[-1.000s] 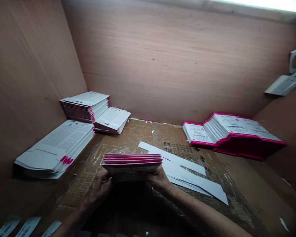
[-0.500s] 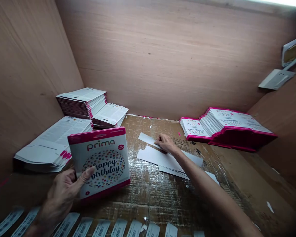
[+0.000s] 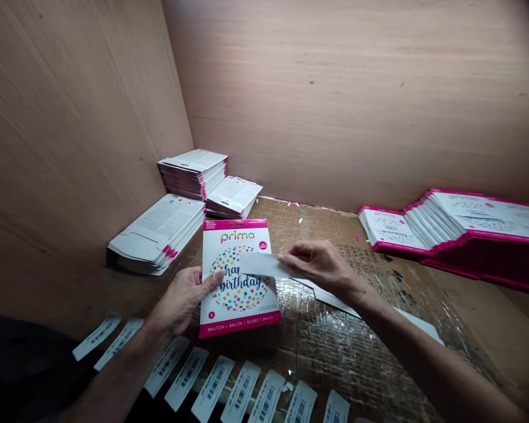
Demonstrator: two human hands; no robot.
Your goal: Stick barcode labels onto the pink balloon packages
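Observation:
My left hand (image 3: 183, 302) grips the left side of a balloon packet (image 3: 242, 302), white with pink bands and "happy birthday" on its front, thumb on top. It is held upright above the table. Between the fingertips and thumb of my right hand (image 3: 320, 267) is a blank white paper strip (image 3: 262, 265), which lies across the front of the packet and covers part of the lettering. Whether the strip touches the packet I cannot tell. More white strips (image 3: 335, 299) lie on the table under my right forearm, partly hidden by it.
Stacked packets (image 3: 189, 167) stand at the left wall, with flat white sleeves (image 3: 152, 226) in front. Pink-edged packets (image 3: 467, 229) lean in a row at the right. Several barcode labels (image 3: 214, 388) hang along the near edge of the cardboard-covered table (image 3: 317, 217).
My right hand has lifted one strip from the pile and brought it left over the packet. The packet now faces me more squarely. The view has shifted left.

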